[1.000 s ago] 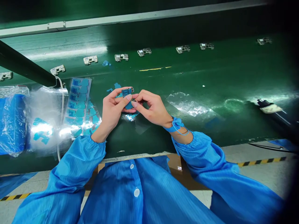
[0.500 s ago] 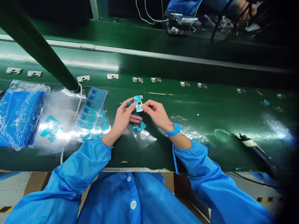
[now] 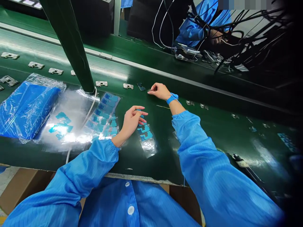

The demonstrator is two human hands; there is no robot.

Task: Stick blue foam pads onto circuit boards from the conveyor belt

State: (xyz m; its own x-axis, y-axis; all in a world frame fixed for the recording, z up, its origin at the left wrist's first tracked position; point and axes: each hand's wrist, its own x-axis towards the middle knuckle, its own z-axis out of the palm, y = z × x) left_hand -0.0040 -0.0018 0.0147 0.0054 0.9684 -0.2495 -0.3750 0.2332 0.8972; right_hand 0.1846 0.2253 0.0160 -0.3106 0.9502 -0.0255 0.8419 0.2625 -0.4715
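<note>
1. An electronics assembly workshop, most likely a factory line, is indicated by the fittings and goods in view.
2. Small circuit boards (image 3: 128, 86) are laid out in a spaced row along a long green surface (image 3: 165, 170), by which a pale metal strip (image 3: 106, 56) is carried lengthwise.
3. Sheets of cut blue film (image 3: 107, 108) and a plastic-wrapped blue bundle (image 3: 28, 110) are placed towards the left.
4. A buttoned blue smock (image 3: 151, 205) is worn, with a blue band (image 3: 171, 98) fastened at the right wrist.
5. Beyond the strip, a co-worker's blue sleeve (image 3: 189, 34) is partly crossed by tangled black cables (image 3: 200, 20).
6. Below the near edge, cardboard boxes (image 3: 23, 186) are seen.
</note>
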